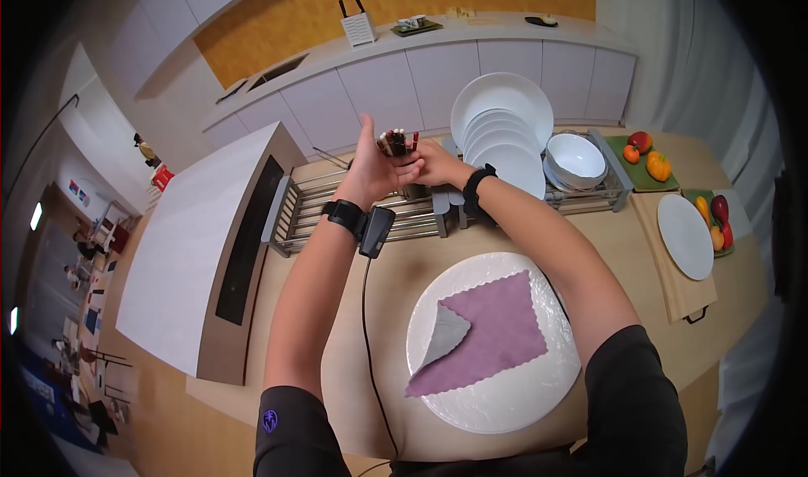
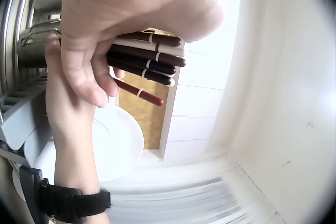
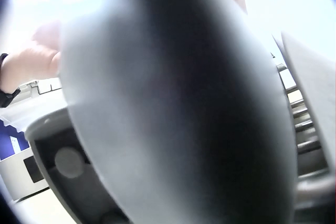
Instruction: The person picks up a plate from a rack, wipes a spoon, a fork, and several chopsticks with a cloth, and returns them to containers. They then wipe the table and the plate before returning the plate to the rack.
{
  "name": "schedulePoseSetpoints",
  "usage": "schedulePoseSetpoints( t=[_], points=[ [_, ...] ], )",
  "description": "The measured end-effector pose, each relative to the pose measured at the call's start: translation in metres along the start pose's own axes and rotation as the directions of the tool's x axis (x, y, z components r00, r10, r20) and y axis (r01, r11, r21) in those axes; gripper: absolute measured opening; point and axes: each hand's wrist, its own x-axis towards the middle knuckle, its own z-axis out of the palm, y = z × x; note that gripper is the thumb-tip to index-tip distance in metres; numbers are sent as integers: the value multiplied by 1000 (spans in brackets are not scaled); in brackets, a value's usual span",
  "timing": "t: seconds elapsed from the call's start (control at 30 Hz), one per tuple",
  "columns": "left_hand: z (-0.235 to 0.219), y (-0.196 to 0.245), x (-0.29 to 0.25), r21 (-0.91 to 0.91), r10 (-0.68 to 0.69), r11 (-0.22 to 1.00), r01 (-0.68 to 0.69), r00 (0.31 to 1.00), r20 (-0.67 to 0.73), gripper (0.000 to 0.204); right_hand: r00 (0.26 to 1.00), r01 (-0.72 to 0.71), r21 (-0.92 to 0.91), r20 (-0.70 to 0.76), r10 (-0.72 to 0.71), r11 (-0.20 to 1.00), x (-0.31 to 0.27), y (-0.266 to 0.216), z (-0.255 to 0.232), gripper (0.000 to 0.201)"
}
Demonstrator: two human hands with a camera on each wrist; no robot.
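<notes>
A bundle of chopsticks (image 1: 393, 144), brown, black, white and red at their ends, rises between the two hands over the dish rack. My left hand (image 1: 379, 172) curls its fingers around the bundle, thumb raised in the head view. In the left wrist view, the chopsticks (image 2: 152, 58) fan out past the palm, and one red chopstick (image 2: 139, 92) stands apart. My right hand (image 1: 438, 163) meets the left fingers from the right, its own fingers mostly hidden; I cannot tell what they hold. A metal cylinder (image 2: 34, 53) sits beside the hands. A blurred grey surface (image 3: 178, 103) fills most of the right wrist view.
The rack (image 1: 311, 212) also carries upright white plates (image 1: 505, 153) and stacked bowls (image 1: 576, 159). Nearer lies a purple cloth (image 1: 497, 334), one corner folded, on a large white round board (image 1: 539, 397). To the right are a white plate (image 1: 683, 237) and toy vegetables (image 1: 659, 166).
</notes>
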Motion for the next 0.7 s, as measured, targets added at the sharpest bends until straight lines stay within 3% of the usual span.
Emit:
schedulePoseSetpoints(
  t=[0.1, 0.2, 0.3, 0.37, 0.4, 0.43, 0.47, 0.5, 0.57, 0.63, 0.7],
  points=[
    [-3, -7, 11, 25, 15, 1000, -15, 1000, 3, 84, 968, 196, -205, -115, -223, 959, 0, 19, 8, 62],
    [-8, -11, 17, 88, 37, 995, -39, 999, 28, 79, 975, 204, -25, -84, -205, 979, 6, 8, -3, 59],
    [-6, -3, 16, 292, 37, 956, -25, 999, -34, 77, 998, -60, 59, -2, 61, 996, 10, -12, -10, 54],
    [-1, 2, 11, 494, 73, 869, 2, 989, -132, 79, 995, -58, -55, -79, 53, 997, 10, -11, -7, 45],
    [1, 4, 8, 558, 154, 829, -40, 975, -159, 80, 992, -59, -108, -117, 46, 992, 9, -10, -4, 40],
    [0, 4, 5, 621, 236, 781, -75, 955, -181, 82, 977, -153, 114, -132, 167, 982, 12, -18, -2, 36],
    [-1, 4, 2, 682, 317, 724, -102, 928, -197, 84, 950, -234, 332, -121, 287, 914, 15, -25, 1, 32],
    [-6, 4, 1, 651, 338, 750, -116, 913, -227, 80, 913, -298, 532, -82, 399, 792, 18, -32, 3, 29],
    [-30, -1, 8, 585, 375, 797, -149, 881, -287, 73, 833, -463, 438, -80, 547, 770, 23, -45, -5, 20],
    [-58, -13, 22, 777, 425, 616, -132, 886, -187, 63, 774, -544, 413, -89, 627, 730, 25, -47, -11, 20],
    [-77, -27, 33, 918, 460, 383, -101, 883, -95, 56, 739, -527, 499, -130, 661, 688, 25, -35, -9, 30]
  ],
)
